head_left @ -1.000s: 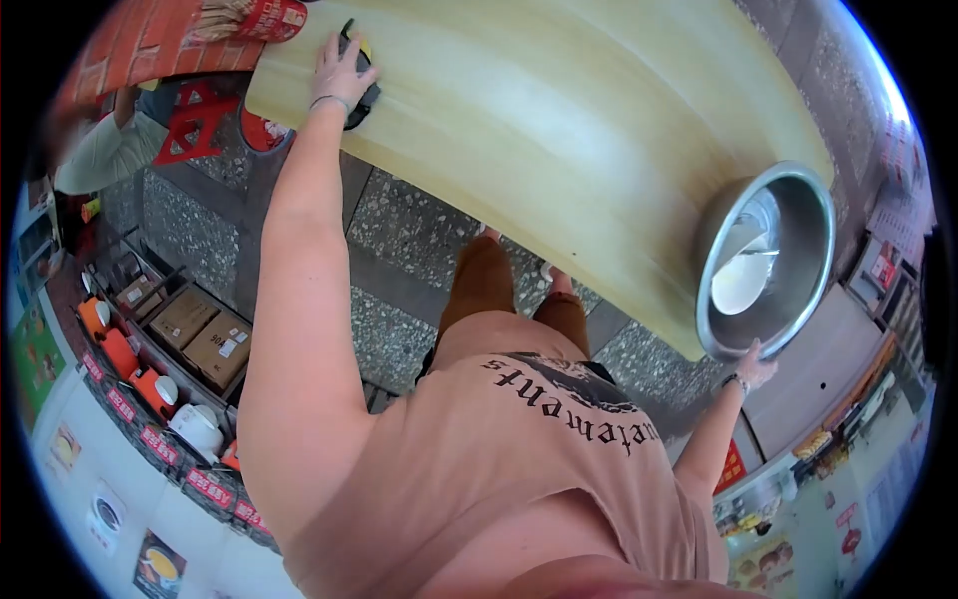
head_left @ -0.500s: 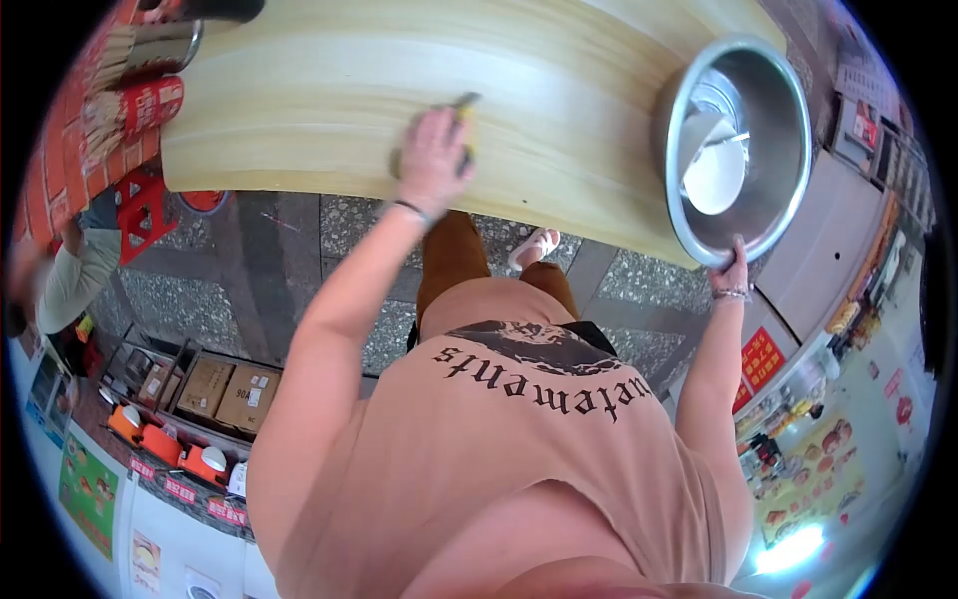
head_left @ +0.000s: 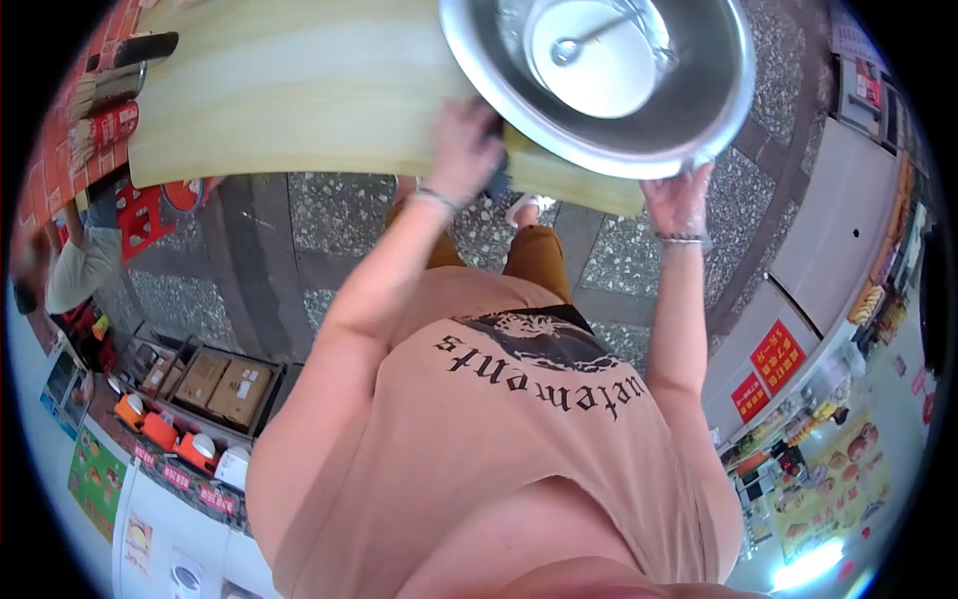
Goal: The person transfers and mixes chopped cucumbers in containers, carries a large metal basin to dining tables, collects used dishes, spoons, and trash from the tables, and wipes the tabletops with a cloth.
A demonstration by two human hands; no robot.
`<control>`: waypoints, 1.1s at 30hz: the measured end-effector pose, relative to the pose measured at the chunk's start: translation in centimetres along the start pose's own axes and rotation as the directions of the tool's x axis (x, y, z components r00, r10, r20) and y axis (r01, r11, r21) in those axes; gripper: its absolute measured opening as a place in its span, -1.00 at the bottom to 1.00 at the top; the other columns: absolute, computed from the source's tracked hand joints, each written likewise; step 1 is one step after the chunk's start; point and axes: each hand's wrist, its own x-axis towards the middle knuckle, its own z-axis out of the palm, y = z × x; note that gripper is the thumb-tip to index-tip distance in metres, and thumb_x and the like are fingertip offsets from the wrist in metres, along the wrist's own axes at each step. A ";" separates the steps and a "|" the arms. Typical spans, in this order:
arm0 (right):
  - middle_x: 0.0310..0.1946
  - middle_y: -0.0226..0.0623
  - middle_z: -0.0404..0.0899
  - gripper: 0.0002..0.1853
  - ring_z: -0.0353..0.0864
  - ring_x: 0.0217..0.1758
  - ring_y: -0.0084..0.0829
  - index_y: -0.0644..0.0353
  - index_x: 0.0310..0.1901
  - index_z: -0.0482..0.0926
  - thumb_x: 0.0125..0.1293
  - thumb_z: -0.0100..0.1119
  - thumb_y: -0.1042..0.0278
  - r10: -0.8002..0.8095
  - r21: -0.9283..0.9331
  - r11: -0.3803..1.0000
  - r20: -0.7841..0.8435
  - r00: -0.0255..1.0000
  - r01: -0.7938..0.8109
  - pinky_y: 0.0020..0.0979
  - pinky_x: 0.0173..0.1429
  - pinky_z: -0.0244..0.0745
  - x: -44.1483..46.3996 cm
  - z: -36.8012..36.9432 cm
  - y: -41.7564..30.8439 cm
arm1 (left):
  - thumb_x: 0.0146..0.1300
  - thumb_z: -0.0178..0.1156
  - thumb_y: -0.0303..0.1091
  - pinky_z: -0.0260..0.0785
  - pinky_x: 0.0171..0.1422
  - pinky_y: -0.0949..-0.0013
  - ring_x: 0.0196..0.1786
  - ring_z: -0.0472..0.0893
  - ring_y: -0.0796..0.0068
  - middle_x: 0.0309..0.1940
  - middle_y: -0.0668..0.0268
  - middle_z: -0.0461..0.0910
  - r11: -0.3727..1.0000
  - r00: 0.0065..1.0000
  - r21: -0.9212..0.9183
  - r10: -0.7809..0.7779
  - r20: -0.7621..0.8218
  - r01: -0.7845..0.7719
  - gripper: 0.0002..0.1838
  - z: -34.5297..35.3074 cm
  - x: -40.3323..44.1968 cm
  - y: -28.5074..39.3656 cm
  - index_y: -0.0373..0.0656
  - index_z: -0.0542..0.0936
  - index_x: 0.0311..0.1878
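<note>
A large metal basin [head_left: 689, 120] is tilted at the right end of the wooden table [head_left: 289, 90], over its edge. My right hand [head_left: 681, 200] grips the basin's near rim. Inside the basin lie a white bowl [head_left: 609, 75] and a spoon [head_left: 567, 50], with something clear beside them. My left hand [head_left: 467, 150], blurred by motion, is closed on a dark cloth [head_left: 496, 178] at the table's near edge, just left of the basin. Part of the cloth hangs past that edge.
Chopstick holders [head_left: 108, 125] stand at the table's left end by a brick wall. Beyond it are a red stool [head_left: 145, 220] and another person [head_left: 85, 265]. Cardboard boxes [head_left: 239, 391] sit behind me at the left; a pale cabinet [head_left: 838, 230] stands at the right.
My left hand has slid the cloth rightwards along the table to its near edge. The basin, in my right hand, has moved left towards my left hand and appears larger and closer.
</note>
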 end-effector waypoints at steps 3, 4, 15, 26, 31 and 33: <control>0.13 -0.09 0.42 -0.33 0.58 -0.08 -0.33 0.27 0.25 0.23 0.36 -0.03 -0.15 -0.005 -0.467 0.884 -0.057 0.998 -0.022 -0.37 -0.09 0.58 0.6 -1.7 4.0 | 0.18 0.13 -0.27 0.16 0.34 0.17 0.19 0.38 0.09 0.09 0.02 0.44 0.896 0.934 -0.286 -0.357 -0.012 0.339 -0.51 -7.6 3.3 3.1 -0.29 0.39 0.15; 0.13 -0.07 0.41 -0.35 0.55 -0.04 -0.31 0.27 0.26 0.23 0.34 0.03 -0.08 0.009 -0.660 0.749 0.097 0.995 0.057 -0.36 -0.05 0.56 0.4 -1.4 6.0 | 0.18 0.17 -0.24 0.22 0.29 0.18 0.15 0.41 0.16 0.09 0.05 0.45 0.816 0.897 -0.444 -0.439 -0.060 0.370 -0.48 -8.4 4.5 3.3 -0.31 0.38 0.16; 0.39 -0.09 0.06 -0.47 -0.05 0.47 -0.03 -0.06 0.22 0.36 0.21 0.12 0.07 0.348 -0.667 -0.138 0.659 0.667 0.732 0.02 0.49 -0.15 1.2 10.7 23.7 | 0.09 0.31 -0.37 0.45 -0.03 0.19 -0.09 0.58 0.19 -0.08 0.03 0.56 0.537 0.691 -0.733 -0.712 -0.129 0.417 -0.44 -10.3 11.1 -5.6 -0.41 0.39 0.13; 0.06 -0.03 0.40 -0.83 0.37 0.11 0.01 0.14 -0.36 0.49 -0.05 0.19 0.52 -0.420 -0.646 -0.467 0.763 0.491 0.604 -0.14 0.13 0.40 13.6 -0.7 7.6 | 0.24 0.18 -0.41 0.47 -0.01 0.19 -0.06 0.56 0.21 -0.06 0.07 0.48 0.470 0.476 -0.738 -0.849 -0.230 0.484 -0.54 -19.4 -2.0 -11.6 -0.31 0.33 0.16; 0.19 -0.21 0.34 -0.83 0.21 0.34 -0.10 0.03 -0.26 0.58 0.07 0.14 0.32 0.049 -0.291 -0.505 0.931 0.363 0.813 0.00 0.38 0.11 9.2 4.4 16.4 | 0.26 0.15 -0.39 0.46 0.00 0.24 -0.03 0.54 0.29 -0.04 0.14 0.48 0.456 0.457 -0.751 -0.859 -0.230 0.478 -0.54 -21.0 -6.7 -11.3 -0.26 0.33 0.21; 0.23 -0.29 0.30 -0.82 0.13 0.39 -0.14 0.02 -0.31 0.59 0.01 0.21 0.25 0.056 -0.312 -0.467 0.923 0.380 0.827 0.03 0.42 0.02 7.4 4.9 17.4 | 0.27 0.14 -0.38 0.45 0.02 0.23 -0.03 0.53 0.30 -0.02 0.17 0.47 0.426 0.351 -0.728 -0.898 -0.266 0.537 -0.54 -21.1 -7.4 -8.5 -0.25 0.33 0.21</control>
